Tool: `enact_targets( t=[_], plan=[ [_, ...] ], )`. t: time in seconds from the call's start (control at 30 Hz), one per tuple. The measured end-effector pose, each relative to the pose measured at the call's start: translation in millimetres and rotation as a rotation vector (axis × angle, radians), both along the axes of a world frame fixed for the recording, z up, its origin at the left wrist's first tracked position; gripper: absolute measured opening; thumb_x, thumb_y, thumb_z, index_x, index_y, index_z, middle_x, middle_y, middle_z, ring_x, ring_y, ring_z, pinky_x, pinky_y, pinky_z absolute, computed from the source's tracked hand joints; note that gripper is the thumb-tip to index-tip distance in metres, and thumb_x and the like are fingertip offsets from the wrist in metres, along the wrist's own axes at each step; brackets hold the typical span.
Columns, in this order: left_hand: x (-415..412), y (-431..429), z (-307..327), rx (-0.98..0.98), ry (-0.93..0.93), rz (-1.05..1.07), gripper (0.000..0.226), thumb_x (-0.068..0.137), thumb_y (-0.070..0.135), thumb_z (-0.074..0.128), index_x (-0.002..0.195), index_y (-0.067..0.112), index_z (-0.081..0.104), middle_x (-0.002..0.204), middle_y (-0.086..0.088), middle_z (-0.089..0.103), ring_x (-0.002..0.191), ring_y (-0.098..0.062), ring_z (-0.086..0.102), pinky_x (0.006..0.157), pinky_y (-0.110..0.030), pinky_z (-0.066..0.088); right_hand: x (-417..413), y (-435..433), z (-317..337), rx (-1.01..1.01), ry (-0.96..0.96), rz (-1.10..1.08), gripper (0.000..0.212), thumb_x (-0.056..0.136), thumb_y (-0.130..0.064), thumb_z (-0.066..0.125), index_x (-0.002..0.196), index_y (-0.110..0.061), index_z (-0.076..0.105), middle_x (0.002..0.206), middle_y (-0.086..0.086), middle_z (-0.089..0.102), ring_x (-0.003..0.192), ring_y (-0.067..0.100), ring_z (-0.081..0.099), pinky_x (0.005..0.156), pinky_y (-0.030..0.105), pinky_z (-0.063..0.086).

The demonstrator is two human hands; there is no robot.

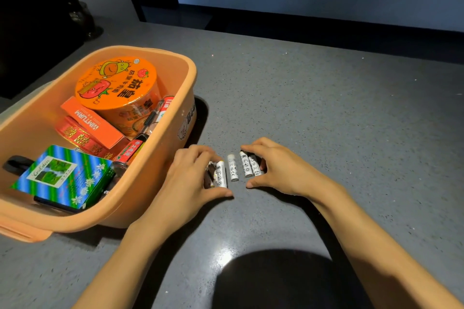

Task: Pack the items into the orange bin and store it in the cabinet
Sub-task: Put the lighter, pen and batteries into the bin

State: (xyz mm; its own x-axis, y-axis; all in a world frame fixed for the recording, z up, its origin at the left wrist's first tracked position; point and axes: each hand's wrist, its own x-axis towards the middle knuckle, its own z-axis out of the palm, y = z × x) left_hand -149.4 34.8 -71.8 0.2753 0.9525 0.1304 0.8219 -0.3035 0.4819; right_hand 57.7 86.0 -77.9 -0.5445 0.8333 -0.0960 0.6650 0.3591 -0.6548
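By the left hand (198, 179) and right hand (277, 170), fingers curled, batteries (233, 171) are gripped on the worktop (326, 108) beside the bin (191, 75).

Bin (192, 71) pale orange; noodle cup (115, 80) brighter orange, printed with a yellow-green cartoon cow and red tomatoes. Box (65, 178) striped green and blue, with white flowers. Batteries (233, 170) white with black symbols; bench (313, 113) dark grey, finely speckled white.
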Motion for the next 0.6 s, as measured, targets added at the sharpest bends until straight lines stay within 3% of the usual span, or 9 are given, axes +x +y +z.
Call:
enact_targets(
  t=[0.13,0.33,0.43,0.6],
  plan=[
    [1.7,13.5,-3.1,-0.058,0.001,0.023,0.059,0.062,0.056,0.071,0.110,0.026,0.053,0.105,0.014,0.052,0.106,-0.011,0.040,0.082,-0.020,0.027,-2.2,1.2,0.7,0.018,0.000,0.002,0.062,0.068,-0.024,0.080,0.123,-0.021,0.053,0.102,-0.011,0.045,0.078,-0.003,0.042,0.070,0.001,0.032],
    [9.9,27.0,-13.0,-0.105,0.093,-0.015,0.075,0.067,0.052,0.071,0.132,0.024,0.046,0.114,0.007,0.052,0.100,-0.013,0.038,0.079,-0.023,0.019,-3.9,1.4,1.2,0.009,0.011,0.006,0.062,0.065,-0.025,0.082,0.121,-0.022,0.055,0.098,-0.014,0.044,0.073,-0.011,0.043,0.069,0.001,0.033],
    [12.0,29.9,-14.2,-0.119,0.034,-0.026,0.066,0.067,0.049,0.072,0.127,0.028,0.053,0.100,0.014,0.042,0.094,-0.009,0.034,0.077,-0.022,0.018,-5.2,0.7,0.0,0.011,0.008,0.013,0.064,0.064,-0.025,0.083,0.122,-0.020,0.055,0.098,-0.011,0.045,0.072,-0.008,0.043,0.069,0.001,0.033],
    [14.8,28.4,-7.2,-0.076,-0.008,-0.056,0.056,0.069,0.047,0.073,0.120,0.030,0.057,0.097,0.016,0.044,0.093,-0.007,0.035,0.078,-0.023,0.019,-2.8,-5.0,8.5,0.029,0.013,-0.041,0.059,0.064,-0.024,0.083,0.118,-0.020,0.059,0.095,-0.011,0.047,0.070,-0.004,0.045,0.067,0.007,0.034]
  ],
)
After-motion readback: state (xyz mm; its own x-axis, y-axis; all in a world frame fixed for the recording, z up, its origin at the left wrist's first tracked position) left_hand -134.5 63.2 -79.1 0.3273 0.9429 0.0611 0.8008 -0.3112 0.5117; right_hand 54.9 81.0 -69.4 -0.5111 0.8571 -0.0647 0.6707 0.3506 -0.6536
